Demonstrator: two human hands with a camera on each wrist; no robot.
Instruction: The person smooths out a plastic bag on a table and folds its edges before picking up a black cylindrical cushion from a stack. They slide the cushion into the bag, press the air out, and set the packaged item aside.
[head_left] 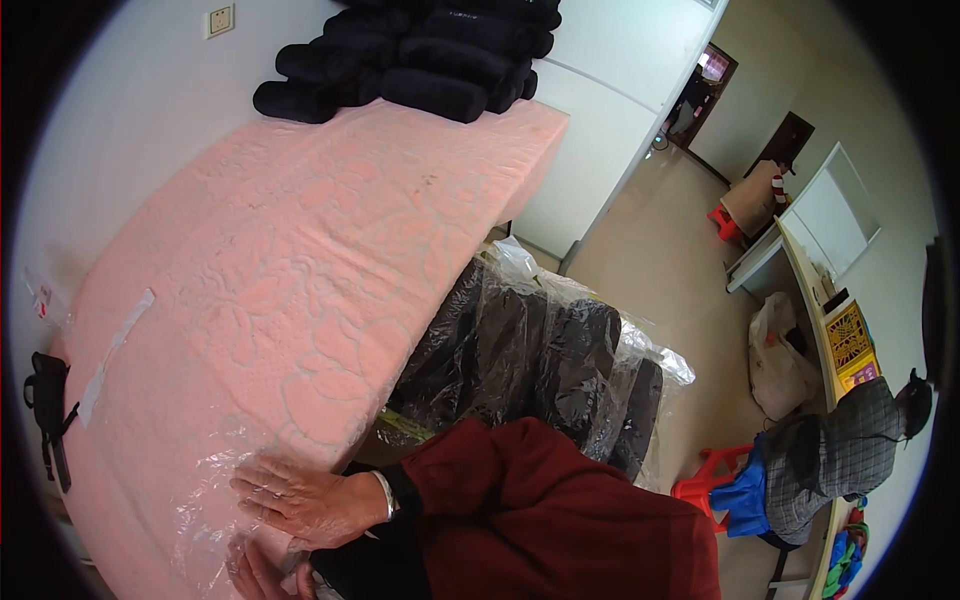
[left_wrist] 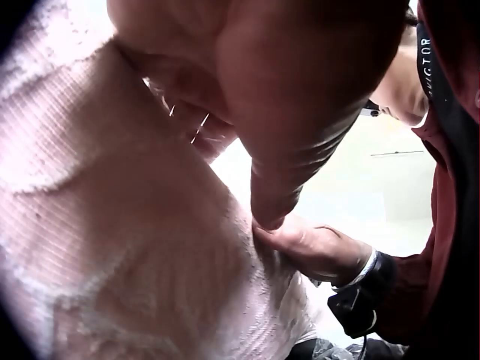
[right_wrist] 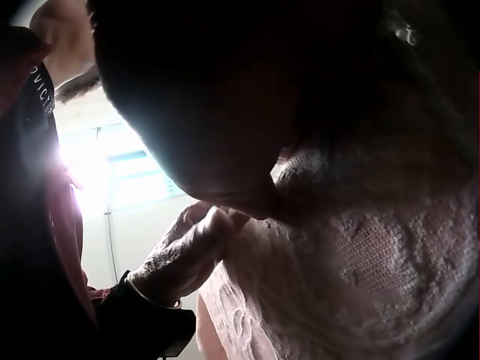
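Both hands lie side by side at the near end of a pink quilted cover (head_left: 330, 240), on thin clear plastic film (head_left: 200, 500). My right hand (head_left: 315, 505) has its fingers stretched out flat over the film, with a light band at the wrist. Just below it is my left hand (head_left: 262, 575), partly cut off by the frame edge, its fingers straight and thumb apart. In the left wrist view, the left thumb points down close to the right hand (left_wrist: 322, 247). Glossy creases of film show near the fingers in that view. The right wrist view is very dark.
Black cylindrical bolsters (head_left: 440, 60) are stacked at the cover's far end. Plastic-wrapped dark bundles (head_left: 560, 350) stand alongside on the floor. A white strip (head_left: 118, 345) lies on the cover. A seated person (head_left: 835, 450) works at a long table to the right, near a red stool (head_left: 705, 480).
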